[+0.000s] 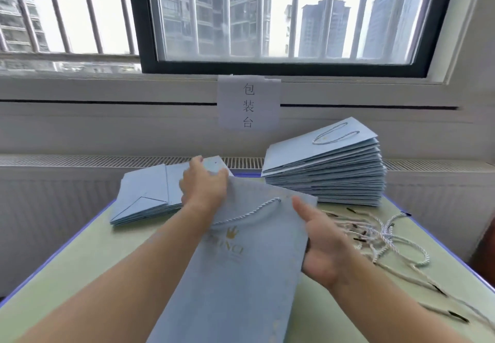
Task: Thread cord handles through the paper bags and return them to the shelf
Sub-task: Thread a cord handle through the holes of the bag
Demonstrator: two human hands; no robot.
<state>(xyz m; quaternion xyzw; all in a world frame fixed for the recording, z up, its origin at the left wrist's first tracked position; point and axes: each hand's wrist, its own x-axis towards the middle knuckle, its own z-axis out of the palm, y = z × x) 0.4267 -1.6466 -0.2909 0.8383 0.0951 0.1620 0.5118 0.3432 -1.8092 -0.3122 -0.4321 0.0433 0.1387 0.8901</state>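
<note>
My left hand (204, 184) curls its fingers over the top edge of the flat blue paper bag (241, 262); my right hand (325, 246) pinches its right edge, thumb on top. Both forearms reach forward. The bag lies mid-table (80, 270), a cord handle (249, 212) threaded through. Loose cords (385, 235) lie near the right edge.

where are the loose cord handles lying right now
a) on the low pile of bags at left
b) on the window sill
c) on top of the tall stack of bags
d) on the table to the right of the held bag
d: the loose cords lie tangled on the green table, just right of the right hand that grips the held bag; the tall stack carries only a threaded handle.
</note>
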